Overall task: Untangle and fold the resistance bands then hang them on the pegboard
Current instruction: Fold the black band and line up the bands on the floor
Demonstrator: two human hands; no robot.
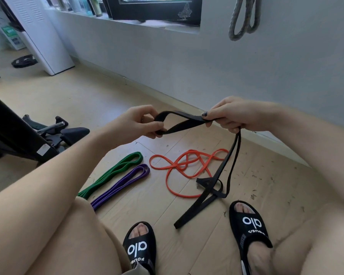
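Both hands hold a black resistance band (184, 121) stretched between them above the floor. My left hand (141, 121) pinches its looped end. My right hand (232, 116) grips it further along, and the rest hangs down to a twisted knot (211, 185) on the floor. An orange band (185, 165) lies tangled on the floor under my hands. A green band (115, 171) and a purple band (123, 183) lie folded side by side to the left. A grey-green band (244, 18) hangs on the wall at the upper right.
I sit low with my feet in black slippers (140, 249) on the wooden floor (266, 195). A black exercise bench and bar parts (48, 128) stand to the left. A white cabinet (46, 36) and a weight plate (24, 60) are at the far left.
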